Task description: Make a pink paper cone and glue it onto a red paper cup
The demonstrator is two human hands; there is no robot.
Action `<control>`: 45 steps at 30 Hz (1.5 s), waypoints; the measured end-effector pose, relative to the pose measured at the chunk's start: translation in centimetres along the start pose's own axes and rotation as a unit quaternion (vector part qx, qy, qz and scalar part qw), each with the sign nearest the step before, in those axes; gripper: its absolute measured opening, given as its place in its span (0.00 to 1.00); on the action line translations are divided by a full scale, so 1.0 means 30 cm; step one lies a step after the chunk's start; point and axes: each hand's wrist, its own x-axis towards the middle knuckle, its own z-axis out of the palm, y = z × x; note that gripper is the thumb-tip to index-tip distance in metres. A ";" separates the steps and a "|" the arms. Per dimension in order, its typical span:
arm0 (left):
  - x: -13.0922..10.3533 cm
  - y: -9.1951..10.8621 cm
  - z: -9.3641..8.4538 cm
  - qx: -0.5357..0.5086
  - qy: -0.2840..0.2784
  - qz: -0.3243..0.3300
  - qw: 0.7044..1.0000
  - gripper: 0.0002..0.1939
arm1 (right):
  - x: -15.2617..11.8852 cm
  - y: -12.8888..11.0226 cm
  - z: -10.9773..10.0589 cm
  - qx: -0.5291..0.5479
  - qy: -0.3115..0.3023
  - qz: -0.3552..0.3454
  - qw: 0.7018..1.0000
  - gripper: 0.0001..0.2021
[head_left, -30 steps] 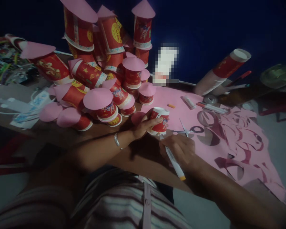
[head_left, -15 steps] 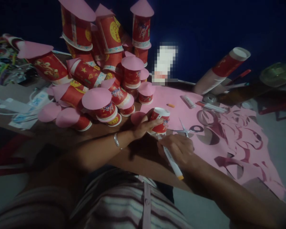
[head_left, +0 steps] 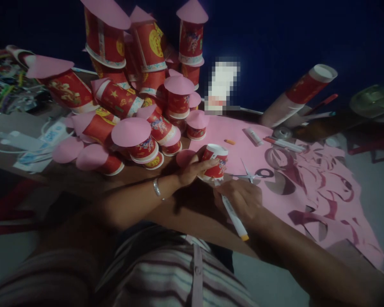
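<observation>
Near the front edge of a brown table [head_left: 192, 228], the left hand [head_left: 192, 171] wraps its fingers around a red-printed paper cup [head_left: 214, 167]; the right hand [head_left: 243, 199], fingers curled tight, grips a white marker [head_left: 234, 218] angled to the cup's lower rim. Splayed scissors [head_left: 250, 176] lie just beyond; pink-coned cups [head_left: 131, 133] crowd toward the back edge.

The scene is dim, edges blurred and stretched, one bright patch [head_left: 223, 84] pixelated.

The brown tabletop [head_left: 205, 224] bears pink-capped red cups [head_left: 145, 149], crowded at left, and pink paper [head_left: 237, 157] (ragged with cut-outs toward the right).
</observation>
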 end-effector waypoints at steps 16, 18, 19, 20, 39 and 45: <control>-0.002 0.003 0.002 -0.004 -0.004 -0.005 1.000 0.24 | 0.005 0.007 -0.001 -0.019 0.016 -0.008 1.000 0.08; -0.003 0.005 0.004 -0.007 -0.006 -0.005 1.000 0.24 | 0.004 0.009 0.002 -0.020 0.011 -0.004 1.000 0.07; -0.003 0.006 0.005 -0.009 -0.007 -0.005 1.000 0.25 | 0.004 0.008 0.001 -0.021 0.008 -0.003 1.000 0.07; -0.004 0.007 0.005 -0.011 -0.007 -0.004 1.000 0.24 | 0.003 0.008 -0.001 -0.022 0.007 -0.002 1.000 0.07; 0.002 0.000 -0.003 -0.008 0.000 -0.002 1.000 0.25 | 0.002 -0.001 -0.004 -0.007 -0.002 0.003 1.000 0.06; 0.002 -0.001 -0.001 -0.006 0.006 -0.006 1.000 0.26 | 0.008 0.002 -0.012 -0.008 -0.010 -0.002 1.000 0.07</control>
